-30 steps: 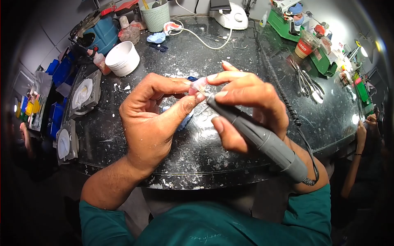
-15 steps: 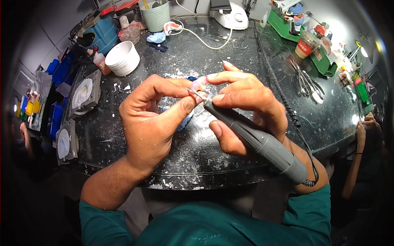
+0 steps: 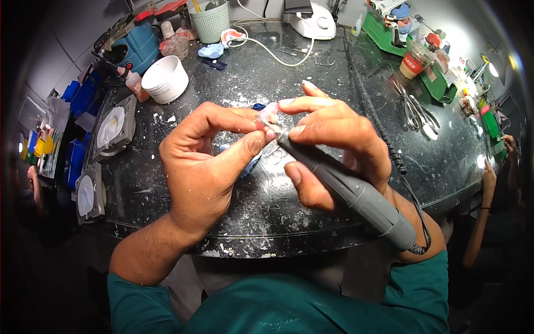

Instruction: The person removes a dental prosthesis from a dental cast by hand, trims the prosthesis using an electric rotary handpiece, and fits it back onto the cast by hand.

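Observation:
Between the thumb and fingers of my left hand (image 3: 203, 161) is a small pink, partly see-through dental piece, likely a denture (image 3: 268, 113). My right hand (image 3: 345, 142) is wrapped round a black and grey rotary handpiece (image 3: 353, 195), tilted with its thin bur pointing up and left. The bur tip meets the denture close to my left thumb; exact contact is hard to make out. My right index fingertip rests at the denture's upper right edge. Under my hands lies a blue piece (image 3: 250, 166), mostly hidden.
A coiled cord (image 3: 389, 145) runs along the right of the handpiece. A white tub (image 3: 166, 80) stands left on the dusty black table (image 3: 289, 222). Scissors (image 3: 414, 114) lie right, near a cup (image 3: 413, 61). A white control box (image 3: 311, 23) is at the back. Other people's hands (image 3: 489, 175) show at right.
The denture has turned slightly between my left fingers, and the bur tip sits a little lower against it. At the right edge, another person's hands have moved apart.

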The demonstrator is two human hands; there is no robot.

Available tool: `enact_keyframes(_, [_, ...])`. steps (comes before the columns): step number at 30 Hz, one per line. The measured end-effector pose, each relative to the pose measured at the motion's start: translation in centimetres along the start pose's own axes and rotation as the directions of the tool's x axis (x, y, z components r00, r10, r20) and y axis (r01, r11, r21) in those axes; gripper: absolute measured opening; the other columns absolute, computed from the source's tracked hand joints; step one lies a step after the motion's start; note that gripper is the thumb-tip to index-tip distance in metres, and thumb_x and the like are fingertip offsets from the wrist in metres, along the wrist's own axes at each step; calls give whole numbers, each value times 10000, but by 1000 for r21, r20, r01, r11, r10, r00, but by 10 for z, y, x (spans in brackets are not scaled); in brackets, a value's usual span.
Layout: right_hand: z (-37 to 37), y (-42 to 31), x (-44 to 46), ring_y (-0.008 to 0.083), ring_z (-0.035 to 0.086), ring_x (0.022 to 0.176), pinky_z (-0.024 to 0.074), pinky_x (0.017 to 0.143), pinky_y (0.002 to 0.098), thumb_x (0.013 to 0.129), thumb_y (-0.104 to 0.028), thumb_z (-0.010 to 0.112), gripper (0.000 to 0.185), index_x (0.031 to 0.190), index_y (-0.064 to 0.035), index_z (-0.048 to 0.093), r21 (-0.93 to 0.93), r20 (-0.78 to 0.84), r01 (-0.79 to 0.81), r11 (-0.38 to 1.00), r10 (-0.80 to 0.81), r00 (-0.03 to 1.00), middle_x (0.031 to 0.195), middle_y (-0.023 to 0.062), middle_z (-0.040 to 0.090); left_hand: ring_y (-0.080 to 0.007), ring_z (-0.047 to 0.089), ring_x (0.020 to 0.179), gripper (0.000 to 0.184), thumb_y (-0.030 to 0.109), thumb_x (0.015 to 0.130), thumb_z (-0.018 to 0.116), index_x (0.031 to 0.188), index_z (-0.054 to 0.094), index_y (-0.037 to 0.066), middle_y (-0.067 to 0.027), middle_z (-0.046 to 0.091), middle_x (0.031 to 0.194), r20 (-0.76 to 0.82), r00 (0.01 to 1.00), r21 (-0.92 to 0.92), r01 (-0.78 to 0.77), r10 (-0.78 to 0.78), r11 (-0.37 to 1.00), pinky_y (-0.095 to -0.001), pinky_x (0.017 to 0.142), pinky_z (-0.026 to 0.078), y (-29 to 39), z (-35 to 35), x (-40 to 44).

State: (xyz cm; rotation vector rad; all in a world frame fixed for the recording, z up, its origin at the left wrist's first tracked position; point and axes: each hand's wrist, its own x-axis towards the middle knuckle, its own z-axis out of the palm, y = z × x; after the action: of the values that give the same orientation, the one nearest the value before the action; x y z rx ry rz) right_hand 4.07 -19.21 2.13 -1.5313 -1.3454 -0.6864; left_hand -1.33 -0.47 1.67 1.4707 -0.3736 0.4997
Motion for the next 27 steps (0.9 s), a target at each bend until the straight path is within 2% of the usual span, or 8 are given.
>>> enact_keyframes(8, [2,1,0,360,663,1026,420,1022,580,719,-23,740,382,1052,10,555,13,-15,19,1000,-19,1000,940,148,629,-171,667,922,120,-82,810,712,871,643,-5,-125,699,929,1,1000,32,11,-11,999,-313,884,522,5,3,1])
enact_keyframes(11, [-2,0,2,352,666,1012,431,1017,574,742,-20,731,380,1062,11,529,-8,33,54,998,-54,998,953,151,619,-171,670,924,122,-77,811,717,878,643,-6,-127,701,930,13,1000,-41,16,-16,999,-310,883,523,0,0,0])
enact_keyframes(16, [2,1,-1,366,656,1037,427,1017,584,726,-19,738,376,1046,12,543,10,-19,20,1000,-19,1000,934,149,619,-159,661,927,138,-78,818,708,902,626,-6,-134,693,969,39,999,-37,29,-28,999,-295,870,519,-1,-1,-1])
enact_keyframes(17, [0,-2,3,362,657,1035,428,1016,582,733,-22,738,375,1049,11,539,5,15,32,999,-33,999,942,150,618,-155,656,929,147,-79,819,706,911,619,-5,-136,689,988,54,998,-46,29,-27,999,-290,867,516,-2,-3,-2])
enact_keyframes(22, [4,1,-3,376,654,1039,427,1011,590,715,-9,738,382,1045,12,546,24,-50,-4,1000,5,999,922,155,617,-155,655,929,141,-73,823,709,911,620,-7,-135,688,986,44,999,-12,32,-31,999,-286,857,520,0,-1,-1])
enact_keyframes(23, [1,0,0,369,656,1035,430,1010,585,722,-9,734,382,1050,12,538,15,-4,22,1000,-22,1000,936,156,616,-154,655,929,142,-74,822,709,911,621,-7,-134,688,985,43,999,-2,24,-24,1000,-285,855,521,-1,-1,-1])
enact_keyframes(27, [3,0,-2,363,657,1028,429,1008,583,724,-11,724,372,1045,17,537,43,-35,-10,999,12,999,942,157,614,-157,657,926,132,-76,813,715,892,638,-4,-128,692,965,38,999,-3,-10,11,1000,-291,863,519,-1,0,-1])
